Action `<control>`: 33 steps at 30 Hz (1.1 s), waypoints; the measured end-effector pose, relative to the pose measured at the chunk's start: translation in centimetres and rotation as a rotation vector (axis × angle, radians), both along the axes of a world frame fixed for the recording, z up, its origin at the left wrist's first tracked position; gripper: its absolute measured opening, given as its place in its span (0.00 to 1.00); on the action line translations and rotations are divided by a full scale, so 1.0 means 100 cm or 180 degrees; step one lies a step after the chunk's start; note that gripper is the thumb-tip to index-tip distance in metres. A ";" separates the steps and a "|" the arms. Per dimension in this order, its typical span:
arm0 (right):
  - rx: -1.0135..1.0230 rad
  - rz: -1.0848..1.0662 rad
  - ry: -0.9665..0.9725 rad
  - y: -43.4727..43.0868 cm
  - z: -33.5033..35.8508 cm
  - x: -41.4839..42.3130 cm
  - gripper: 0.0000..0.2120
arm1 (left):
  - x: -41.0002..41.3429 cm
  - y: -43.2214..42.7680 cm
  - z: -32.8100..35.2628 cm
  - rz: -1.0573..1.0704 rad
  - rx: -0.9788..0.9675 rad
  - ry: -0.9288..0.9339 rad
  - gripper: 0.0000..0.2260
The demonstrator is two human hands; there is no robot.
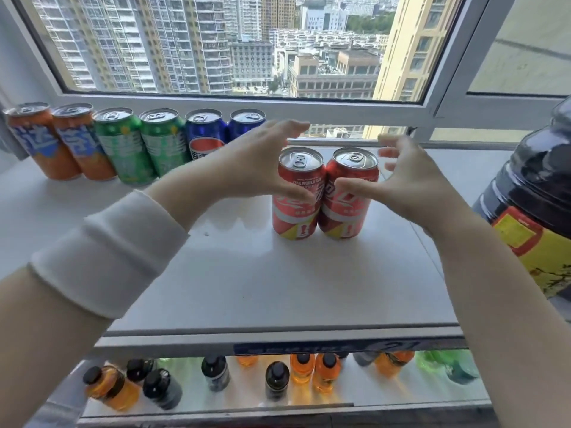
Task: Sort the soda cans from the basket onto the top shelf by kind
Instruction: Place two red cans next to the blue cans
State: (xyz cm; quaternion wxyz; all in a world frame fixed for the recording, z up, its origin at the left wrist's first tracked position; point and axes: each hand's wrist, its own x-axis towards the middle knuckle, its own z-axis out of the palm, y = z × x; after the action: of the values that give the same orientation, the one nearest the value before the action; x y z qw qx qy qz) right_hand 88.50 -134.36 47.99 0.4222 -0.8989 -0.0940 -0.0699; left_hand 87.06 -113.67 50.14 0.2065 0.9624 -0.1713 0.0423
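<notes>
A clumsy nudge could topple the left red aluminium soda can (296,217) or the right red aluminium soda can (350,211) toward the row of orange, green and blue cans (123,143) at far left. They stand touching on the white top shelf (247,273), between the left hand (262,168) and right hand (411,186), whose fingers are splayed wide and hold nothing; the thumbs cross the can fronts, perhaps brushing them

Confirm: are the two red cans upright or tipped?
Both upright. The left red can and right red can stand on their bases on the shelf, pull-tab tops up, sides touching.
</notes>
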 end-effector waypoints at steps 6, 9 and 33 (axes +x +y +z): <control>-0.0212 0.0042 0.0310 0.008 0.011 0.006 0.38 | 0.018 -0.008 0.018 -0.0110 0.0875 0.0139 0.35; 0.0032 -0.0005 0.0341 0.007 0.014 0.013 0.27 | 0.027 -0.005 0.021 -0.0105 0.0953 0.0046 0.33; 0.0511 -0.0117 0.0460 0.042 0.009 0.125 0.40 | 0.135 0.008 0.027 0.0213 0.1013 0.0370 0.34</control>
State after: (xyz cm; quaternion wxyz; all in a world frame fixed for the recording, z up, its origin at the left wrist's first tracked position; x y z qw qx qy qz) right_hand 100.99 -130.12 48.87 0.4972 -0.8665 -0.0408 -0.0200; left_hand 100.51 -112.86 52.86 0.0595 0.9889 -0.1314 -0.0342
